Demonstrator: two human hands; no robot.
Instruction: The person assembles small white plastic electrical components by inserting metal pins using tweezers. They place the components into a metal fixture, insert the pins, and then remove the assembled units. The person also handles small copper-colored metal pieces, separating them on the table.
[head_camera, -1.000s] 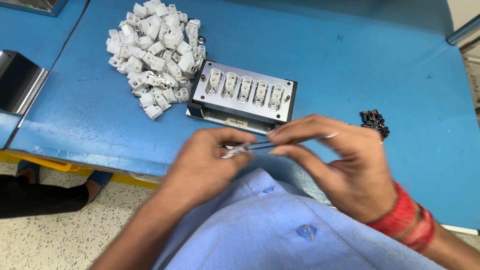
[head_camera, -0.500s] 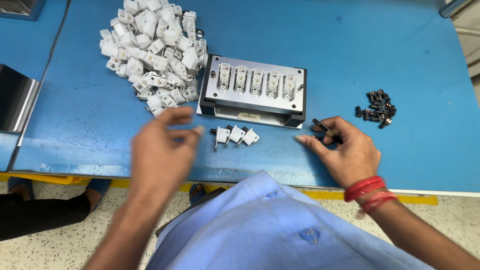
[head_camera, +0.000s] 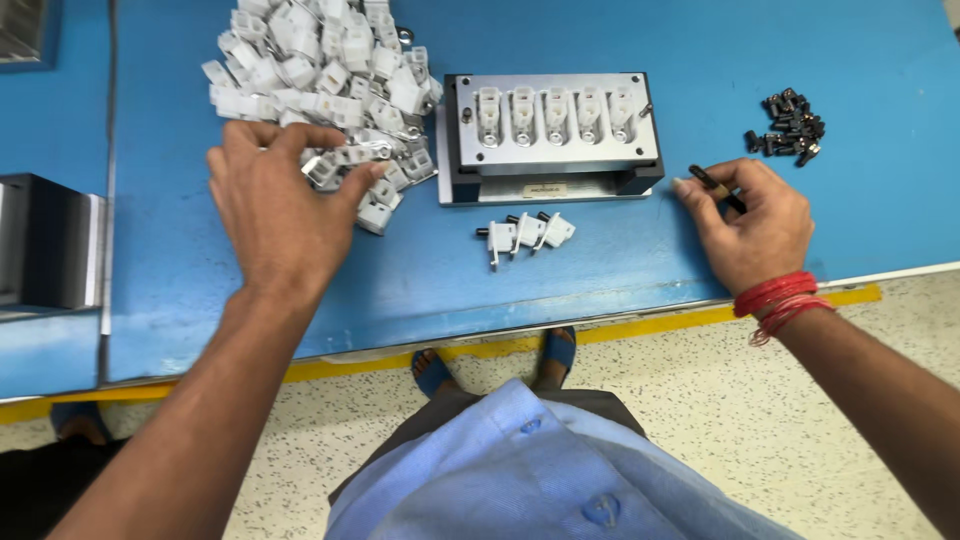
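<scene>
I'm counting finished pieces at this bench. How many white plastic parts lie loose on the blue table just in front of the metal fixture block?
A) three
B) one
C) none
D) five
A: three white plastic parts lie side by side on the blue table just in front of the metal fixture block, apart from the big pile of white parts that the left hand reaches into.
</scene>
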